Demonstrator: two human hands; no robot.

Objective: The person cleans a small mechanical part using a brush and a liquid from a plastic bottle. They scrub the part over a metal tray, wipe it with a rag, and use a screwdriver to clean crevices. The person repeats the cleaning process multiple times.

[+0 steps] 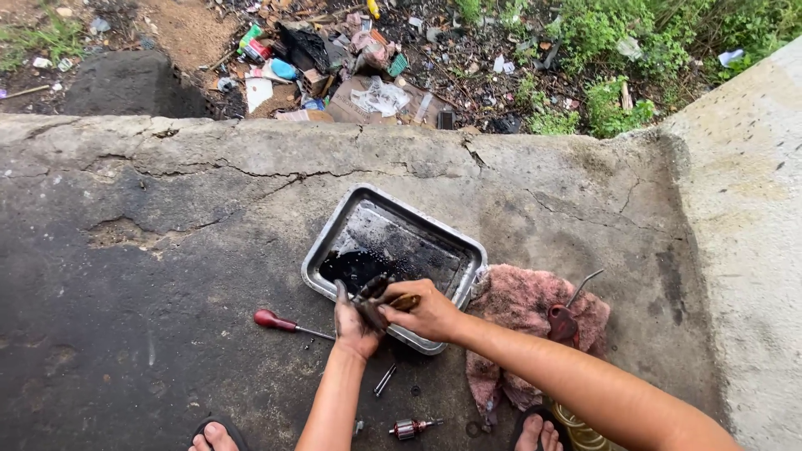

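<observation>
- You hold a small dark, oily part (pixel 372 311) over the near rim of the metal tray (pixel 330 235); what kind of part it is cannot be told under the grime.
- Your left hand (pixel 354 321) is blackened with oil and its fingers curl around the part from below.
- Your right hand (pixel 426 311) closes around a wooden-handled tool (pixel 406 301) (only its brown end shows), pressed against the same part.
- The tray is a shallow rectangular pan sitting on the cracked concrete floor (pixel 167 250), with a pool of black liquid (pixel 351 266) in its near-left corner.
- A red-handled screwdriver (pixel 288 324) lies on the concrete just left of your left wrist, its shaft pointing toward the hand.
- A dirty pink rag (pixel 518 305) lies just right of the tray, with a dark red tool (pixel 564 321) resting on it.
- Near your left forearm lie a small metal rod (pixel 384 380) and, closer to you, a motor armature (pixel 411 428).
- Your bare toes in sandals show at the bottom edge.
- Beyond the concrete's edge lie scattered litter (pixel 334 67) and green weeds (pixel 610 50).
</observation>
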